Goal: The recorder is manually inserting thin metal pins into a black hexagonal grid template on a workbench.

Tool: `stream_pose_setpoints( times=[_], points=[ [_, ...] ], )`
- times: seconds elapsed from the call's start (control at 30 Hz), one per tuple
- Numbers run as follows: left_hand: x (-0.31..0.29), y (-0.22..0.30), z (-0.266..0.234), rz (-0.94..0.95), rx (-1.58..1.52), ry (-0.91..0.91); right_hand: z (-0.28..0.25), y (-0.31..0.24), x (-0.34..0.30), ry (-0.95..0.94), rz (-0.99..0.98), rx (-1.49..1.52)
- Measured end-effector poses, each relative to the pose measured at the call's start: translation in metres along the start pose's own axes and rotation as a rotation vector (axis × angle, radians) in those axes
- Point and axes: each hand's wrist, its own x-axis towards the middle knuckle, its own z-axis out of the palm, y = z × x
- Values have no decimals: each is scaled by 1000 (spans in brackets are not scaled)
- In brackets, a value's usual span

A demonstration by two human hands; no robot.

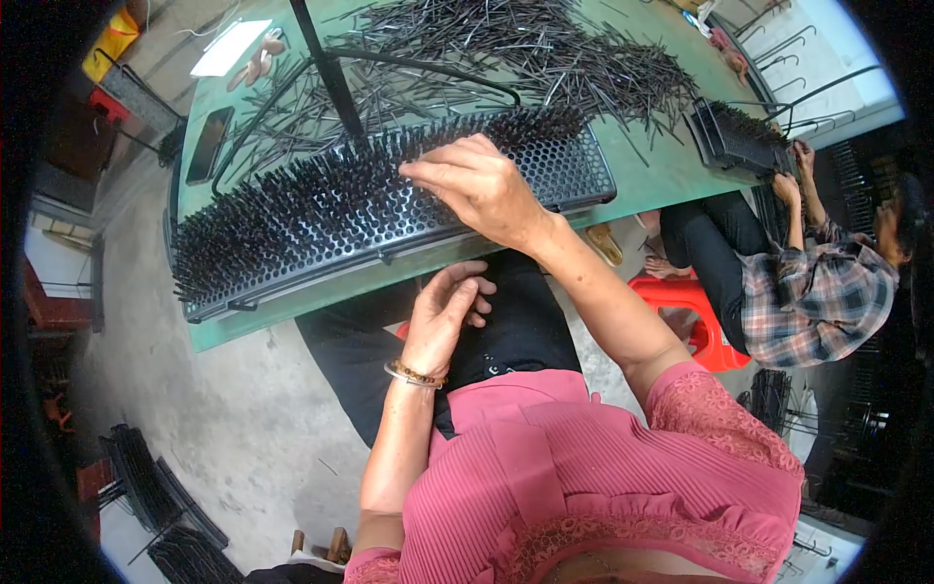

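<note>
My right hand [482,192] is over a long black perforated tray [428,234], its thumb and fingertips pinched together. Whatever sits in that pinch, if anything, is too small to make out. Thin dark strips [321,200] stand upright in the holes over most of the tray, while the holes along the near right part are bare. My left hand [448,310] hovers above my lap, just off the table's near edge. Its fingers are loosely curled and apart, and nothing shows in them.
A heap of loose dark strips [545,54] covers the far side of the green table [642,185]. Above the tray rises a black metal frame [336,92]. A phone [209,146] lies at left. On the right a co-worker [808,282] handles a smaller bristled tray [735,136].
</note>
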Motion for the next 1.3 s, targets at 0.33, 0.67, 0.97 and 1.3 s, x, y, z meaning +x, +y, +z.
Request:
stream_pose_setpoints(
  times=[0.33, 0.67, 0.97, 1.3],
  points=[
    [1, -1, 0, -14, -5, 1, 3, -3, -6, 49, 40, 6],
    [1, -2, -2, -8, -2, 8, 3, -6, 0, 15, -7, -32],
    [2, -3, -2, -4, 4, 8, -2, -9, 4, -29, 11, -35],
    [-1, -2, -3, 3, 6, 17, 1, -9, 4, -66, -36, -35]
  ],
)
